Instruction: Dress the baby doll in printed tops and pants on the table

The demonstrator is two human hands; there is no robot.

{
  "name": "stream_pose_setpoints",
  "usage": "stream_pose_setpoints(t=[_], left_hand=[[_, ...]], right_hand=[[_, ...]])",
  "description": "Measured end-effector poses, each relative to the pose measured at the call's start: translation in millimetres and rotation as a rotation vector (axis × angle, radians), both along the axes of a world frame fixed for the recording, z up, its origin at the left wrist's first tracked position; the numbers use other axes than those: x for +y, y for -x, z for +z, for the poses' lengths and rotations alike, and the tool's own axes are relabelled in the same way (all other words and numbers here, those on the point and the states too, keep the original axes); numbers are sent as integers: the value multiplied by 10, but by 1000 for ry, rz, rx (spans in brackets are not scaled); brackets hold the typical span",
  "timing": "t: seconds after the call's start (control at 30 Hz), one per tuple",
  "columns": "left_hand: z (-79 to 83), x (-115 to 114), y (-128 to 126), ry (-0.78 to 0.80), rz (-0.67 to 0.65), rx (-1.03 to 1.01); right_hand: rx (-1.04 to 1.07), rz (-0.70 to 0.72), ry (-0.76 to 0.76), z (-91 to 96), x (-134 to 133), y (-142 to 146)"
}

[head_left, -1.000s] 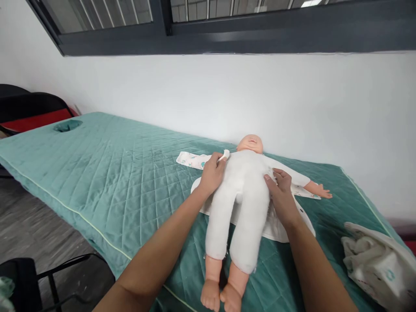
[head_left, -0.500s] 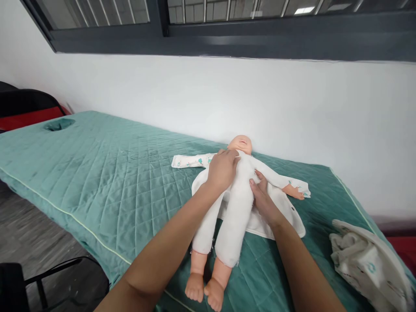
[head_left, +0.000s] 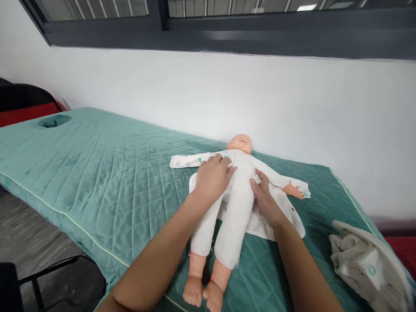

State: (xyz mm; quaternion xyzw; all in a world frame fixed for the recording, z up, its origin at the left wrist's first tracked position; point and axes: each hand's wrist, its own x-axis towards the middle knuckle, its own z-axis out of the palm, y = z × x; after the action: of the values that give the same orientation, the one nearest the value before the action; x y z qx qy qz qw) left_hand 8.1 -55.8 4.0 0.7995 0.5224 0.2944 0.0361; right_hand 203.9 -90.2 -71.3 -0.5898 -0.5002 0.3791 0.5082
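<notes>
A baby doll (head_left: 235,203) with a white cloth body lies face up on a teal quilted massage table (head_left: 107,173). Under it is spread an open white printed baby garment (head_left: 282,212), one sleeve stretched out to the left. My left hand (head_left: 212,177) lies flat on the doll's left chest and shoulder, fingers together over the garment's edge by the neck. My right hand (head_left: 264,197) presses against the doll's right side at the waist, fingers extended, touching body and garment. The doll's right arm sticks out bare-handed; its left arm is hidden under my hand.
A bundle of crumpled white printed cloth (head_left: 367,260) lies at the table's right end. A white wall runs behind the table under a dark window frame. A face hole (head_left: 53,120) marks the table's far left. A black chair frame (head_left: 48,273) stands on the floor at lower left.
My left hand slid from the doll's shoulder up to its neck and back down onto the chest. The printed sleeve edge now lies over the doll's shoulder. My right hand has barely moved.
</notes>
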Motion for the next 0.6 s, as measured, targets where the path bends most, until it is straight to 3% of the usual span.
stream_pose_setpoints(t=[0.17, 0.27, 0.47, 0.6], left_hand=[[-76, -114, 420, 205, -21, -184], [-132, -187, 496, 316, -103, -289], [7, -261, 219, 266, -170, -424], [99, -289, -31, 234, -188, -388]], right_hand=[[-11, 15, 19, 4, 11, -9], [-17, 5, 9, 2, 17, -5], [-29, -36, -12, 20, 22, 12], [-12, -26, -8, 28, 22, 6]])
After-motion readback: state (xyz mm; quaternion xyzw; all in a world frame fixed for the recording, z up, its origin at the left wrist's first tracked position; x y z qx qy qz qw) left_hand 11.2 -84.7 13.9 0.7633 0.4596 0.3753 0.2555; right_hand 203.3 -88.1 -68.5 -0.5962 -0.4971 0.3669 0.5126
